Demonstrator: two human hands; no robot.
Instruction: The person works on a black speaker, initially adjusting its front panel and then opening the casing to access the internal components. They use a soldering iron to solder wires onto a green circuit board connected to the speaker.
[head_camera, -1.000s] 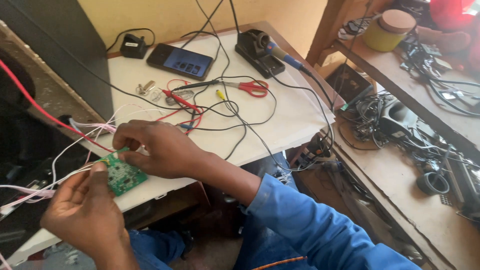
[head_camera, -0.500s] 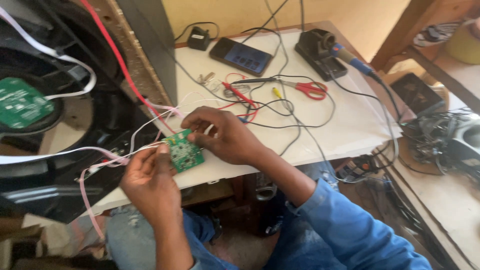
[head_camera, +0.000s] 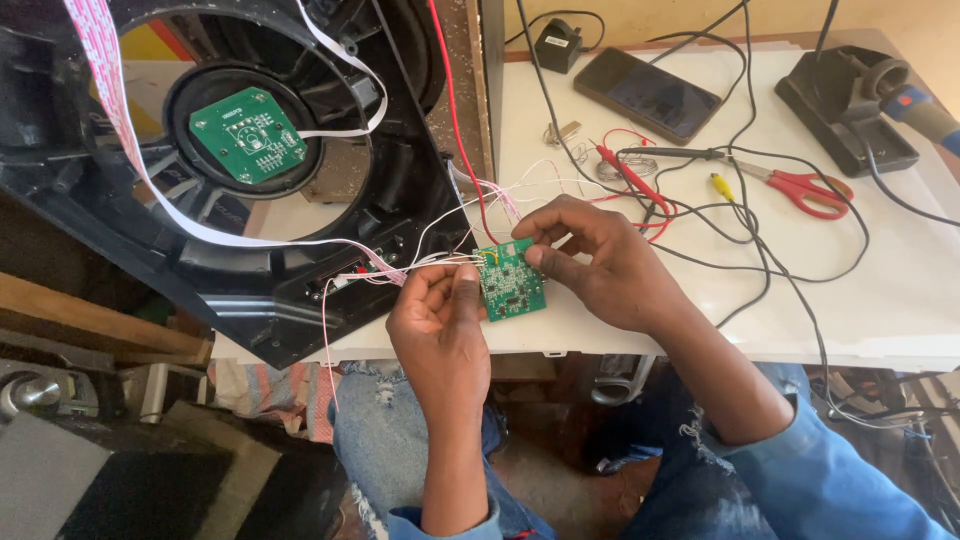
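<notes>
Both hands pinch a small green circuit board (head_camera: 511, 279): left hand (head_camera: 440, 320) at its 9 o'clock edge, right hand (head_camera: 600, 262) at 3 o'clock. At 10 o'clock, the black speaker housing (head_camera: 330, 290) holds a round green board (head_camera: 247, 134).

Pretty bright, even daylight here, and the white table (head_camera: 900, 300) off to the right of the pinched green circuit board (head_camera: 511, 279) comes out almost blown. Shadows stay soft and short under the hands. Focus is crisp at the grip, while the lower left corner goes dim and murky.
</notes>
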